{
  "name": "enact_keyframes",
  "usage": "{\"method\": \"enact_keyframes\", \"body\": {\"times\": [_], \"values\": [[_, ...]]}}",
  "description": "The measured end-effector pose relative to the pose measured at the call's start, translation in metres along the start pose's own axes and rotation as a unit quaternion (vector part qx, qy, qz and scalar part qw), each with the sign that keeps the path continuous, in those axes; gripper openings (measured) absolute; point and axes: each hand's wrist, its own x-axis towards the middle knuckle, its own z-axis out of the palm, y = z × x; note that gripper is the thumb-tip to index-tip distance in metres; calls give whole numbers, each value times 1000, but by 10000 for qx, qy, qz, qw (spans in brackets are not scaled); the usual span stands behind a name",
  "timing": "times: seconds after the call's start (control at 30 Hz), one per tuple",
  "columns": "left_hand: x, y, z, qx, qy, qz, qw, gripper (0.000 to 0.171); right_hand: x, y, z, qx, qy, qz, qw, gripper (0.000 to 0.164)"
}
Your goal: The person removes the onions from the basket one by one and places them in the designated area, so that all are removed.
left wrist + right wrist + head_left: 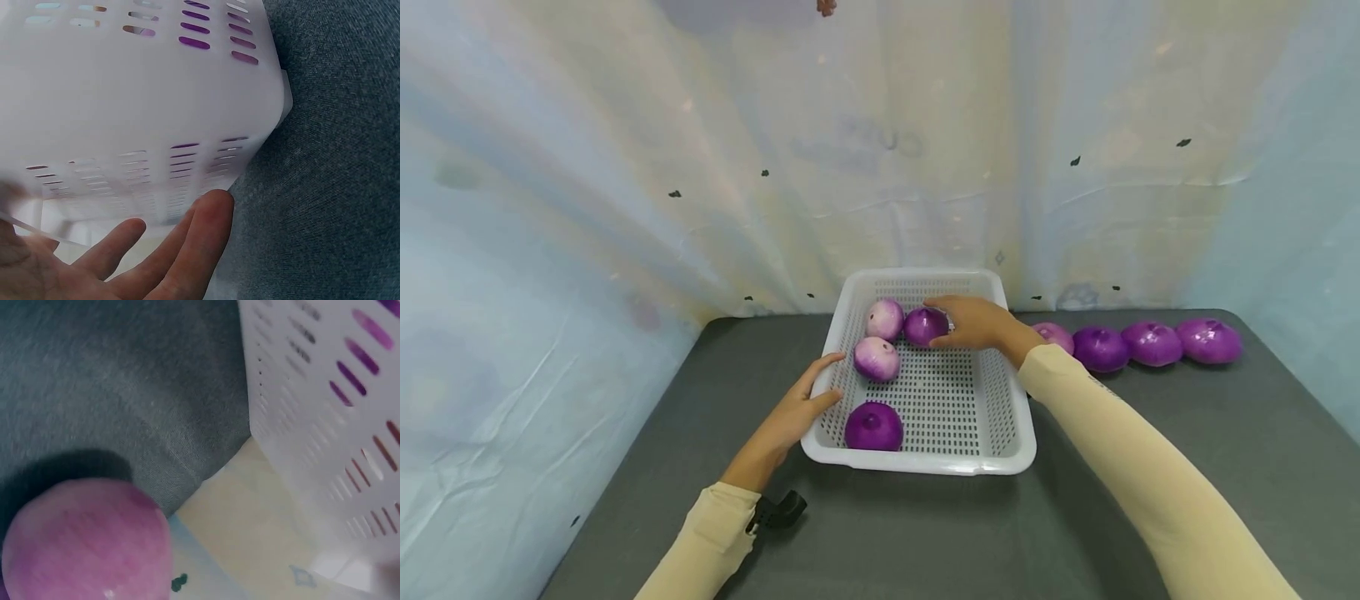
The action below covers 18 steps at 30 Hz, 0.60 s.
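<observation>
A white perforated plastic basket (925,462) stands on the dark table. My left hand (793,417) rests at its left rim, and the left wrist view shows its fingers (200,244) fairly straight along the outer wall. Inside the basket, my right hand (973,322) grips a purple onion (922,327) between fingers and thumb. Left of that onion sit two paler onions, one farther back (885,319) and one nearer (876,359). A dark purple onion (874,427) lies in the near left corner. The right hand is out of frame in the right wrist view.
To the basket's right, a row of several purple onions (1152,343) runs along the table's back. The nearest to the basket is a pinkish onion (87,540), partly behind the right forearm in the head view. A patterned curtain (925,167) hangs behind the table (925,533).
</observation>
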Motion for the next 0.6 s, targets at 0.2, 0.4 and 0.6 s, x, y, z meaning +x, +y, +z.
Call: {"method": "enact_keyframes", "body": {"times": [0.2,0.4,0.6], "values": [[1,-2,-1,-26,-37,9,10000,55,-2,-4,2,-324,-20,-80,9994,79],[1,-1,-1,2,-15,43,10000,54,-3,-5,0,-378,41,-168,9991,74],[1,-1,-2,-12,-33,44,10000,54,-1,-5,1,-318,-66,-141,9994,66]]}}
